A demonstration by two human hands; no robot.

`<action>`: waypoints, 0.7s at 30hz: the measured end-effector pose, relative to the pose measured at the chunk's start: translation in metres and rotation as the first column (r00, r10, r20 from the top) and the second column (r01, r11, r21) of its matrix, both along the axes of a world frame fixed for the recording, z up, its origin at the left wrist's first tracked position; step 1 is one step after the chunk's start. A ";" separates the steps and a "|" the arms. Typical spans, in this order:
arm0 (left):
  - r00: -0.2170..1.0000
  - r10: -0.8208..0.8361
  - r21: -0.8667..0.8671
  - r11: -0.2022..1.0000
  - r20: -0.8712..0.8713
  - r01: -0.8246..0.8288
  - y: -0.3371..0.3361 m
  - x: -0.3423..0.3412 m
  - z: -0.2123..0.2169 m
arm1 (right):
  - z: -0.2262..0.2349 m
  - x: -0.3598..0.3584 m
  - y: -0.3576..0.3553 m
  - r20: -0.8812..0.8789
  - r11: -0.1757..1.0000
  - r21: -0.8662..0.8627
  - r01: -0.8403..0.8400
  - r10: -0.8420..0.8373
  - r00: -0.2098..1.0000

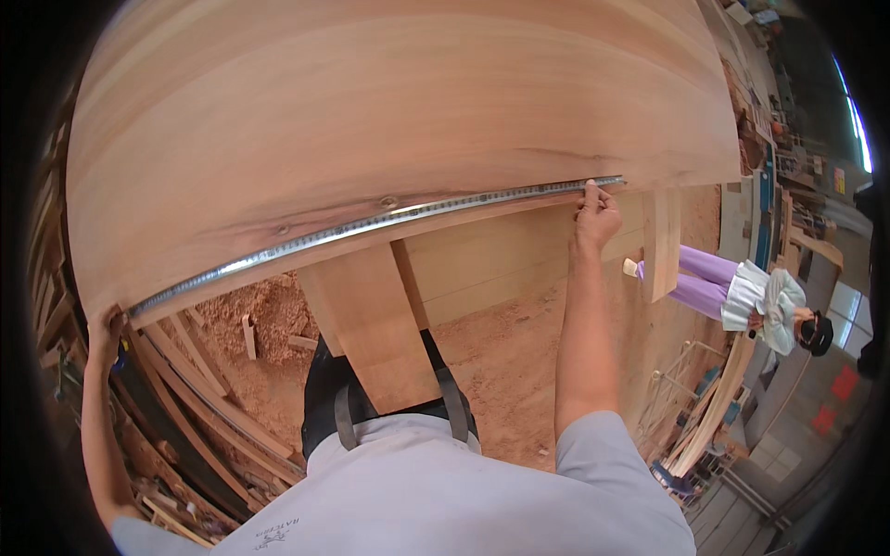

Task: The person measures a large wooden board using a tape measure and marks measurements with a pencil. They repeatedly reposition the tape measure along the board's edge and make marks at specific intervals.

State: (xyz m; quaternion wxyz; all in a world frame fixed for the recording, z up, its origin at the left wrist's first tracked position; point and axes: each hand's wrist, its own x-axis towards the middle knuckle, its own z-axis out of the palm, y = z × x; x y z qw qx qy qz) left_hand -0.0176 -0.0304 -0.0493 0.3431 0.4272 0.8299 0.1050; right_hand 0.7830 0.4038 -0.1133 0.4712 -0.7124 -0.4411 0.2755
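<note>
A silvery steel tape measure (pixel 394 217) is stretched along the near edge of a broad, smooth wooden panel (pixel 399 102). My right hand (pixel 596 221) pinches the blade close to its right end, thumb up against the panel's edge. At the panel's left corner, my left hand (pixel 108 330) is closed around the other end of the tape. A small blue and yellow bit shows just below that hand; most of what lies inside the fingers is hidden.
Below the panel, a wide board (pixel 371 324) juts toward my waist, with a narrower post (pixel 661 246) to the right. Wood shavings (pixel 269 320) cover the floor. Long timbers (pixel 199 408) lie at left. A person in purple trousers (pixel 705 278) stands at right.
</note>
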 end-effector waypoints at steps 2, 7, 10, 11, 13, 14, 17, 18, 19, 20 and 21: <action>0.987 -0.117 -0.038 0.993 -0.112 0.113 0.012 0.005 0.001 | 0.008 -0.003 -0.005 -0.007 0.999 0.001 0.040 -0.040 0.999; 0.995 0.008 0.003 1.000 -0.099 -0.007 -0.005 -0.015 0.001 | 0.009 -0.008 -0.013 -0.058 0.999 -0.034 0.006 -0.008 0.998; 0.999 0.020 0.055 0.998 -0.048 -0.018 -0.023 -0.031 -0.005 | 0.017 -0.017 -0.018 -0.146 0.996 -0.087 -0.018 0.006 0.989; 0.998 -0.022 0.068 0.997 -0.066 0.026 -0.033 -0.038 -0.009 | 0.023 -0.021 -0.020 -0.172 0.993 -0.116 -0.016 -0.004 0.985; 0.993 -0.067 0.068 0.995 -0.093 0.074 -0.040 -0.048 -0.014 | 0.025 -0.020 -0.019 -0.183 0.990 -0.144 0.014 -0.041 0.982; 0.990 -0.089 0.068 0.993 -0.107 0.097 -0.044 -0.053 -0.015 | 0.023 -0.013 -0.014 -0.170 0.989 -0.143 0.038 -0.063 0.983; 0.972 -0.142 0.018 0.989 -0.188 0.148 -0.057 -0.067 -0.016 | 0.028 0.004 0.002 -0.129 0.970 -0.204 0.132 -0.161 0.979; 0.962 -0.161 0.006 0.986 -0.219 0.167 -0.060 -0.068 -0.015 | 0.030 0.006 0.005 -0.113 0.958 -0.233 0.165 -0.195 0.974; 0.965 -0.154 0.004 0.987 -0.211 0.159 -0.062 -0.069 -0.016 | 0.031 0.006 0.007 -0.118 0.958 -0.236 0.165 -0.197 0.973; 0.968 -0.147 0.001 0.989 -0.203 0.151 -0.064 -0.071 -0.017 | 0.032 0.005 0.008 -0.122 0.957 -0.238 0.166 -0.199 0.972; 0.971 -0.139 -0.001 0.990 -0.195 0.142 -0.066 -0.071 -0.017 | 0.032 0.004 0.009 -0.125 0.956 -0.241 0.167 -0.201 0.972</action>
